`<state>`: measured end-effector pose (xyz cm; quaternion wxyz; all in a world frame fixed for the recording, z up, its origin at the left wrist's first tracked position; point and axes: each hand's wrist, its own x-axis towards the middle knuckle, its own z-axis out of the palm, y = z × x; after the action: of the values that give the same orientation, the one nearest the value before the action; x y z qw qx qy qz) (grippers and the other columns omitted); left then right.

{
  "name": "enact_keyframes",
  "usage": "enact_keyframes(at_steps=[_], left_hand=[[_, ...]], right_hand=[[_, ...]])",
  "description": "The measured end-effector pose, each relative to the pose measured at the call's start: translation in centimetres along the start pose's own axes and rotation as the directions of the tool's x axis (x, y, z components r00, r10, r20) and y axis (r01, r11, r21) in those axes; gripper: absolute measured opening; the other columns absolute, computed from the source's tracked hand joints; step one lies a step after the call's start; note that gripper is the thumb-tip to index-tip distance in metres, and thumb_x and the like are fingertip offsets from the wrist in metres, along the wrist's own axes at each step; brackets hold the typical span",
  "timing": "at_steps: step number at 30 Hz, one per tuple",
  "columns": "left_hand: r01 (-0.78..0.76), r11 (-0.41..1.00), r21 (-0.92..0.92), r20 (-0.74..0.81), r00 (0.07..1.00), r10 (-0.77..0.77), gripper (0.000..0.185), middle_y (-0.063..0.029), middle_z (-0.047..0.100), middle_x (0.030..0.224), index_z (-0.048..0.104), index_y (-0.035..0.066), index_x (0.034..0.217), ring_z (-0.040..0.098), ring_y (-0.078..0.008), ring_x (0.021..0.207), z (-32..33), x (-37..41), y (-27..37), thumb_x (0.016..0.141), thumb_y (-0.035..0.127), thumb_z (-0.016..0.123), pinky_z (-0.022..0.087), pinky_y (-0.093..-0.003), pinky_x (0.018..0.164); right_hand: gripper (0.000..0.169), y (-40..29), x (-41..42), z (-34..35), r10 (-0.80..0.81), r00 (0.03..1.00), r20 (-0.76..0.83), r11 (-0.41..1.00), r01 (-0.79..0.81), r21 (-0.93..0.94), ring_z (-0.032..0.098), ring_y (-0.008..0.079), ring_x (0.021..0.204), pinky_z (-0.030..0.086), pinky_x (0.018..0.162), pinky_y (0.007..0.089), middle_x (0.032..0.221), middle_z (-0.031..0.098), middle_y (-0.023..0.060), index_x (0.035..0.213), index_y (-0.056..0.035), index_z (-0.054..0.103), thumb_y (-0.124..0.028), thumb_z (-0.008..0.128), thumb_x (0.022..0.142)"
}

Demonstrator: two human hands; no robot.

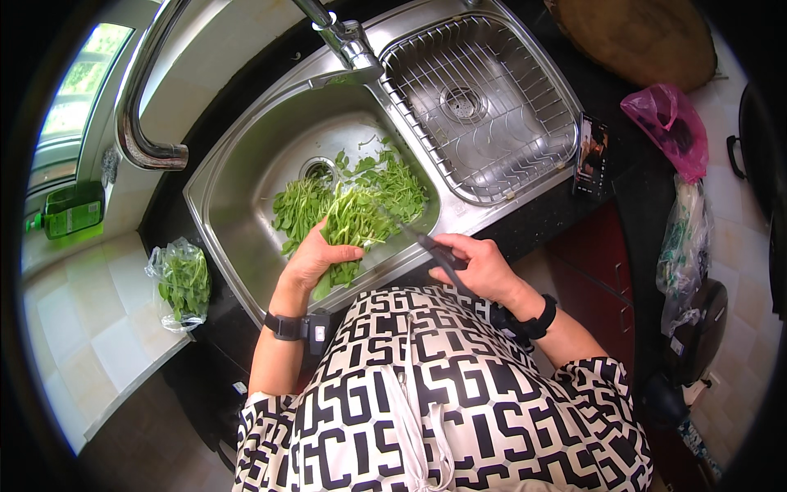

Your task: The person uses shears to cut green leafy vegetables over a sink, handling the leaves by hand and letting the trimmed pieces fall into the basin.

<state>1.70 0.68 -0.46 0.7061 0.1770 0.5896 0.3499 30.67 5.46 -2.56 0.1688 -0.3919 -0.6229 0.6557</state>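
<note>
My left hand (313,258) grips a bunch of leafy greens (353,224) above the left sink basin (246,184), with the thumb across the stems. In my right hand (482,264) is a black-handled cutting tool (439,249). Its blurred blade points at the bunch's right side; whether it is a knife or scissors is not clear. Below the hands, more greens lie in the basin: one heap (295,206) on the left and a pile of cut pieces (403,190) on the right. The drain (318,169) is partly covered by greens.
A wire rack (424,111) sits in the right basin. The faucet (154,157) arches at upper left. A phone (591,154) leans beside the sink. A bag of greens (184,286) lies left, a pink bag (673,129) right. A wooden board (639,37) stands at the back.
</note>
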Motion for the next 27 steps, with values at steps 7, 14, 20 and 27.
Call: enact_keyframes(at_steps=[7, 14, 20, 27], left_hand=[[0.003, 0.999, 0.053, -0.02, 1.0, -0.002, 0.062, -0.0036, 0.063, 0.106, 0.05, 0.002, 0.129, 0.06, -0.0121, 0.089, 0.3, 0.0, 0.3, 0.072, -0.008, 0.075, 0.051, -0.0257, 0.081], [-0.008, 0.997, 0.083, 0.003, 1.0, 0.008, 0.065, -0.0048, 0.063, 0.11, 0.05, 0.002, 0.13, 0.06, -0.0132, 0.094, 0.9, 0.0, 0.4, 0.071, -0.008, 0.074, 0.049, -0.0264, 0.086], [0.009, 0.996, 0.088, 0.003, 1.0, -0.009, 0.066, -0.0054, 0.063, 0.109, 0.049, 0.001, 0.132, 0.061, -0.0137, 0.093, 0.8, 0.0, 0.4, 0.071, -0.009, 0.074, 0.05, -0.0263, 0.085], [0.008, 0.999, 0.049, 0.001, 1.0, -0.008, 0.067, -0.0052, 0.064, 0.108, 0.049, 0.001, 0.132, 0.061, -0.0134, 0.094, 0.8, 0.0, 0.3, 0.071, -0.011, 0.073, 0.05, -0.0273, 0.085]], right_hand=[[0.049, -1.1, 0.1, 0.0, -0.01, 0.997, 0.075, 0.996, 0.016, -0.082, 0.066, 0.0222, 0.068, 0.052, 0.069, 0.0322, 0.077, 0.067, 0.0113, 0.115, -0.0067, 0.062, -0.019, 0.08, 0.071], [0.042, -2.2, 0.8, 0.1, 0.03, 0.996, 0.082, 0.971, -0.01, -0.241, 0.066, 0.0321, 0.071, 0.052, 0.067, 0.0378, 0.075, 0.067, 0.0142, 0.111, -0.0098, 0.064, -0.023, 0.077, 0.073], [0.043, -1.3, 0.6, 0.4, -0.004, 0.999, 0.038, 0.986, 0.01, -0.167, 0.065, 0.0248, 0.066, 0.051, 0.066, 0.0324, 0.072, 0.066, 0.0118, 0.113, -0.0084, 0.063, -0.019, 0.078, 0.074], [0.049, -0.8, 0.7, -0.1, 0.091, 0.996, -0.024, 0.985, -0.087, 0.147, 0.054, 0.0052, 0.069, 0.047, 0.067, 0.0222, 0.073, 0.064, 0.0023, 0.117, 0.0018, 0.06, -0.016, 0.079, 0.076]])
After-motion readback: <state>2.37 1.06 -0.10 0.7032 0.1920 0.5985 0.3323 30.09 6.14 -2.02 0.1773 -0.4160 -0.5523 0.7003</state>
